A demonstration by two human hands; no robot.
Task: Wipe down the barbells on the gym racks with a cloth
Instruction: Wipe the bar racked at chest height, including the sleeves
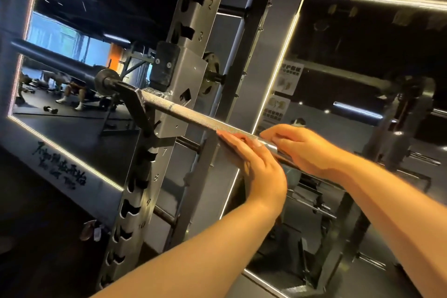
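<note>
Plainly, the knurled grey steel barbell (183,110) lay in the black steel hook (137,104) on the front face of the numbered grey rack upright (191,60). I judged the hook was carrying the bar's weight, so my hands only had to work its surface. Its long axis ran from the collar and dark sleeve outside the upright, at the upper left, down to the lower right under my hands. My left hand (256,164) lay with straight fingers flat along the near side of the shaft, probably to steady it against rolling. My right hand (302,145) was just beside it, fingers curled over the top of the bar and wrapped round it. The cloth I could not make out under either palm
</note>
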